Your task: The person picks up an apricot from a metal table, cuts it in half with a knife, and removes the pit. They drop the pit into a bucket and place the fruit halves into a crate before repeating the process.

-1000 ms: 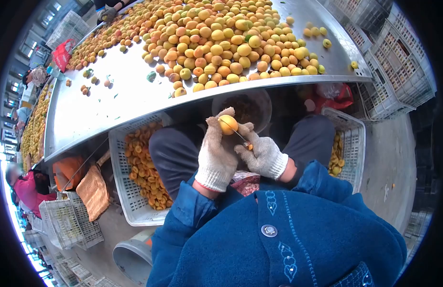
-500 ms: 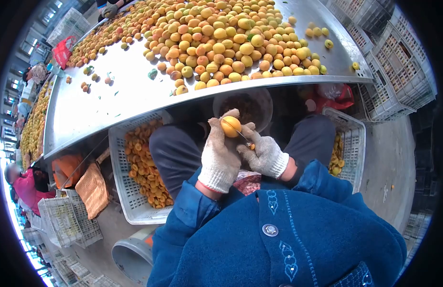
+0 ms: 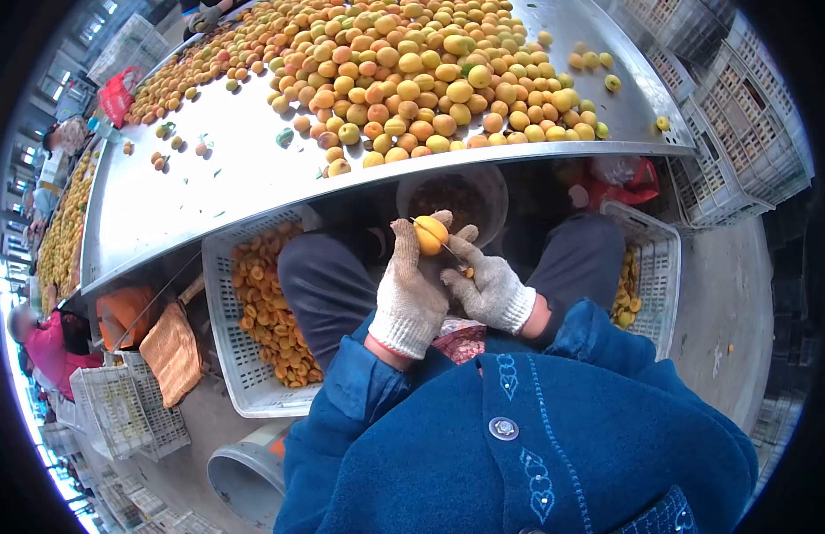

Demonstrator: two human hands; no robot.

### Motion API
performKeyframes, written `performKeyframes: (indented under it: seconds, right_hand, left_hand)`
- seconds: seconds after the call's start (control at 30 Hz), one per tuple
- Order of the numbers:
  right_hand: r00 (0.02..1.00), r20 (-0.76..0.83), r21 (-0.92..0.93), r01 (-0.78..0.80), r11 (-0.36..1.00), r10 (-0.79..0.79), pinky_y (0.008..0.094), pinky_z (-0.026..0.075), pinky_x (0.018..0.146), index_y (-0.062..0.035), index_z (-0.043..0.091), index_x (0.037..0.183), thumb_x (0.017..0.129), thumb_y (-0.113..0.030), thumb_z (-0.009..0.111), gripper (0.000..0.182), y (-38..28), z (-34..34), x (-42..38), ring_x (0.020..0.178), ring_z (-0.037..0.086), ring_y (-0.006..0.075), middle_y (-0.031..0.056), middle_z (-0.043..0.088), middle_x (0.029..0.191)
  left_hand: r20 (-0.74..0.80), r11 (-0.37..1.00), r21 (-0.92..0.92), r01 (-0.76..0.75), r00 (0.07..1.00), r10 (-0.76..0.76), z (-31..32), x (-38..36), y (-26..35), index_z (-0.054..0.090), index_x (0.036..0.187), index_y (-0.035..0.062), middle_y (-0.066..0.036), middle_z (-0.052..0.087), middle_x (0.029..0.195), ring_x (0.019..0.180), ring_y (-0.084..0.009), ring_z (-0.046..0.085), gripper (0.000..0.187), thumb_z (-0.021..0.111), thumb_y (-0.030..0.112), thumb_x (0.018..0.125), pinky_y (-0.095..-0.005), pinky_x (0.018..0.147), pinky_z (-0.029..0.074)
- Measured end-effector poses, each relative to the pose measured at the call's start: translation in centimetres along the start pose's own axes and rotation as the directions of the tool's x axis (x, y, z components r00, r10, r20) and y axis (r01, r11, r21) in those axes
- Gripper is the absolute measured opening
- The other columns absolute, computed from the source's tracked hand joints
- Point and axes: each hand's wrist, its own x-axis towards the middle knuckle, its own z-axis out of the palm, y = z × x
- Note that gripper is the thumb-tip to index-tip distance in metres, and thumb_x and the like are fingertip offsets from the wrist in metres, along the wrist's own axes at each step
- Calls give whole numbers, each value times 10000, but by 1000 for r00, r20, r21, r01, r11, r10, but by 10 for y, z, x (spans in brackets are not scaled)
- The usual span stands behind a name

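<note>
Steel table [image 3: 207, 191] heaped with apricots, left hand [image 3: 410, 289] gripping apricot [image 3: 430, 235], right hand [image 3: 489, 287] gripping knife [image 3: 451, 254]

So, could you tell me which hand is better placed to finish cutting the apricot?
Probably the right hand: it grips the knife, whose blade meets the apricot that the left hand steadies.

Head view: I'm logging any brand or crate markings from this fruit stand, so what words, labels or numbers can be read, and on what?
No readable text anywhere.
Blue jacket: embroidered scroll pattern and a snap button, no letters.
White crates: plain plastic lattice, no label visible.
Red bag at the steel table: too small and blurred to tell if printed.
Gloved left hand, right hand, apricot: no markings.
</note>
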Motion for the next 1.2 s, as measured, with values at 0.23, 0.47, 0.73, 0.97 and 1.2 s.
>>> performKeyframes:
  seconds: [0.23,0.47,0.73,0.97,1.2]
  right_hand:
    - [984,122,256,-156,954,129,384,528,816,-25,478,1319,955,-225,576,427,-16,-8,1,935,669,368,240,669,999]
    - [898,363,535,-419,734,248,317,500,714,-1,593,1137,985,-176,528,241,-15,-21,0,764,595,164,86,658,894]
    - [982,178,105,-87,991,67,385,528,682,-11,570,1064,940,-269,596,288,-10,-25,-4,804,669,374,218,672,849]
    - [996,86,-218,14,976,5,448,525,582,-38,538,1024,907,-351,619,343,-4,-18,-5,679,658,390,199,654,725]
    - [987,139,-121,-58,991,75,458,531,644,-25,556,1056,927,-371,580,370,-5,-12,1,743,661,401,231,660,787]
  left_hand:
    - [-52,999,44,26,998,-23,-5,2,1,522,1213,52,-233,600,1166,1097,-315,590,541,622,490,911,-449,964,477]
    - [43,974,211,-85,996,78,-7,1,3,532,1214,66,-215,643,1097,1155,-350,577,417,615,370,941,-507,950,502]
    - [176,939,269,-216,969,172,-8,3,5,464,1299,76,-192,627,1144,1178,-361,573,431,645,216,934,-456,955,516]
    - [182,963,191,-188,971,154,-7,1,4,463,1297,72,-184,609,1177,1180,-362,579,408,626,203,947,-431,947,527]
    - [63,924,348,-161,987,148,-8,1,-3,496,1260,64,-178,621,1147,1148,-338,597,376,646,171,932,-431,941,535]
